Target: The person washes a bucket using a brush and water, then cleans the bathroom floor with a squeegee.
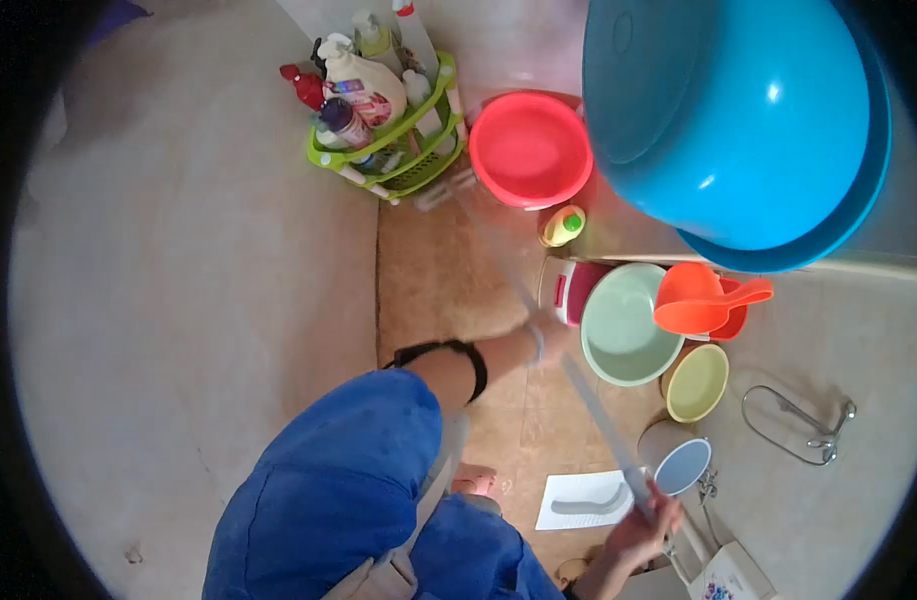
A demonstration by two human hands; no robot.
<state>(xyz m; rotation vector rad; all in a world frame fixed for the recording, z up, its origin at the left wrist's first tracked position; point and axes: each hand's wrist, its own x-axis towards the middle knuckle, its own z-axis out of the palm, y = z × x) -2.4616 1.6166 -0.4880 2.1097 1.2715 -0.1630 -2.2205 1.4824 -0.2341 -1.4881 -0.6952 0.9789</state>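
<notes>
A long pale pole [596, 405] runs slantwise across the view, its blurred whitish head [446, 191] near the floor by the green rack. My left hand [553, 336], smeared by motion, is closed around the middle of the pole. Near the pole's close end, my right hand [646, 531] grips it with fingers wrapped round. A black band and a pale bracelet are on my left arm. The mint green basin [631, 325] is just beyond my left hand. A white squat toilet [583, 500] lies in the floor to the left of my right hand.
A green rack [449, 165] of bottles, a red basin [531, 150] and a yellow bottle [562, 226] stand at the far side. Large blue tubs [739, 120] fill the upper right. An orange dipper [691, 298], yellow tub [697, 384], bucket [682, 466] and wall tap [826, 442] are at right.
</notes>
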